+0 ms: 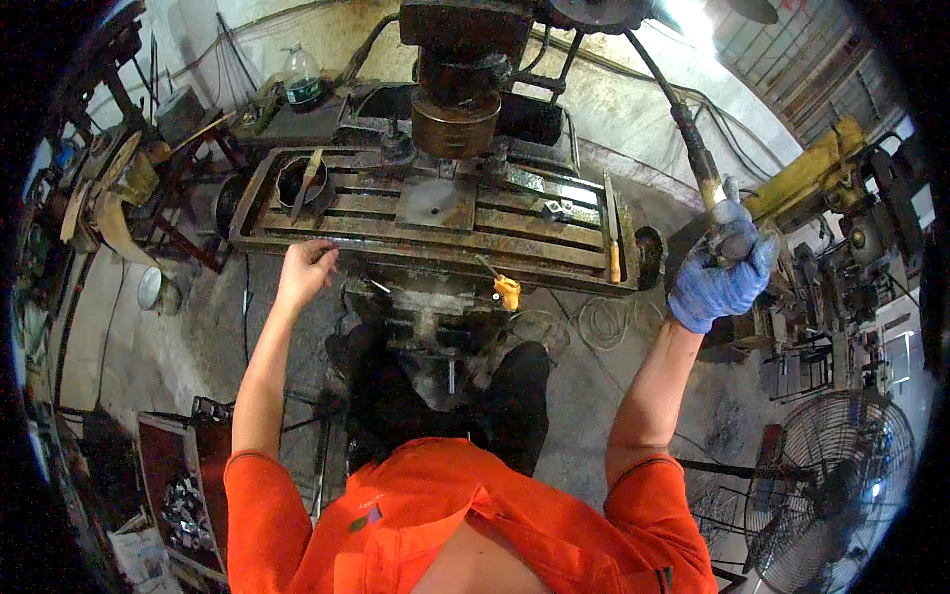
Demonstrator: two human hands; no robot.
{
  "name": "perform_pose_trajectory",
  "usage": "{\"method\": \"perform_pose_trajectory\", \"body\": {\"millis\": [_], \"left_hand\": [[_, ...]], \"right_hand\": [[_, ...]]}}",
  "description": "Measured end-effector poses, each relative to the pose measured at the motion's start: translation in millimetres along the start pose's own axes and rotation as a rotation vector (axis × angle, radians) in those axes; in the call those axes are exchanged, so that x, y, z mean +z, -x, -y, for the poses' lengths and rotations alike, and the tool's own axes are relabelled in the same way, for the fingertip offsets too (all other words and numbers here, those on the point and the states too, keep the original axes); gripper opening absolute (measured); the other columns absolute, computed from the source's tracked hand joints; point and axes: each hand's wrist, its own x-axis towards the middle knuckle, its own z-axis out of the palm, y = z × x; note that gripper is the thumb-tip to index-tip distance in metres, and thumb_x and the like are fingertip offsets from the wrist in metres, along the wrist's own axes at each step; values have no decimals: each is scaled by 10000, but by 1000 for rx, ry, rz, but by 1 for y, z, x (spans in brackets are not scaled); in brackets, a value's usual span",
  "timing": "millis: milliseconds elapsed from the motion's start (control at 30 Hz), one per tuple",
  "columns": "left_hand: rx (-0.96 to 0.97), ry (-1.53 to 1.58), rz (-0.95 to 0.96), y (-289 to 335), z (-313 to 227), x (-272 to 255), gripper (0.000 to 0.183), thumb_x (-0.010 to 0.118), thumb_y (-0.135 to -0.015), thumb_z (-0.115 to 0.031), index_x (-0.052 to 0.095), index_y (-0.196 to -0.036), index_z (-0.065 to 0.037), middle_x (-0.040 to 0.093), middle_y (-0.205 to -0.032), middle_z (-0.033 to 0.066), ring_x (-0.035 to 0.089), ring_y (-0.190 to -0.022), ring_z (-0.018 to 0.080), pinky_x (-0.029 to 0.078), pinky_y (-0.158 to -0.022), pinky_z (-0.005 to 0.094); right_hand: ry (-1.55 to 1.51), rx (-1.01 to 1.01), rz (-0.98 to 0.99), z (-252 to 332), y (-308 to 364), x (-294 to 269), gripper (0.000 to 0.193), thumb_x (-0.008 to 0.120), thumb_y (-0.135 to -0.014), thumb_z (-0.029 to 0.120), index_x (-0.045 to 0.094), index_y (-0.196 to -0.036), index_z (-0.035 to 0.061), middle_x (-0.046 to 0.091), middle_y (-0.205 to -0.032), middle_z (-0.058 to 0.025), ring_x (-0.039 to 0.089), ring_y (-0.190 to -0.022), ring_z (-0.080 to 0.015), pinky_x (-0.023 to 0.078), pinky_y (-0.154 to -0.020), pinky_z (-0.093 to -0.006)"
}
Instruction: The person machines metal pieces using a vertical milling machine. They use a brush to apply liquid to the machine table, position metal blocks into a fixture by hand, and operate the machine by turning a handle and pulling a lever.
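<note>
My right hand (pixel 727 262), in a blue knit glove, is closed round the lower end of a long dark lever (pixel 690 139) that slants down from the machine. My bare left hand (pixel 308 273) is at the front edge of the slotted machine table (pixel 539 247), left of the middle. Its fingers are curled together, and whatever they may hold is too small to tell. Under the round machine head (pixel 455 124) a flat metal plate (pixel 435 205) lies on the table. A round container (pixel 297 193) with a brush (pixel 312 170) across it stands on the table's left part.
Small metal blocks (pixel 558 209) and a yellow-handled file (pixel 614 238) lie on the table's right part. A yellow-orange object (pixel 507 291) sticks out at the front edge. A caged fan (pixel 831 490) stands at right. A reddish box of metal parts (pixel 185 515) is at lower left.
</note>
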Motion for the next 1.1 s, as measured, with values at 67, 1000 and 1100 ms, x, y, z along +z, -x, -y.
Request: {"method": "perform_pose_trajectory", "body": {"millis": [67, 1000, 1100], "left_hand": [[3, 16, 17, 1, -1, -1, 217, 560, -812, -61, 570, -947, 108, 585, -622, 87, 518, -462, 99, 410, -390, 241], [-91, -176, -315, 92, 33, -165, 249, 570, -815, -143, 585, -957, 61, 568, -703, 36, 499, -530, 82, 417, -447, 236], [-156, -193, -500, 156, 85, -245, 233, 561, -832, -136, 586, -964, 54, 554, -678, 23, 459, -501, 66, 367, -402, 227]], "right_hand": [[-47, -81, 178, -10, -6, -16, 435, 352, -911, 294, 600, -729, -13, 590, -685, -87, 547, -726, -195, 402, -842, -382], [-187, -92, 421, -5, -26, -29, 412, 356, -861, 310, 503, -623, 7, 590, -948, -258, 438, -1126, -393, 211, -1031, -461], [-139, -110, 366, 4, -23, -20, 445, 354, -860, 343, 551, -674, -10, 587, -953, -264, 448, -1112, -389, 235, -1018, -459]]}}
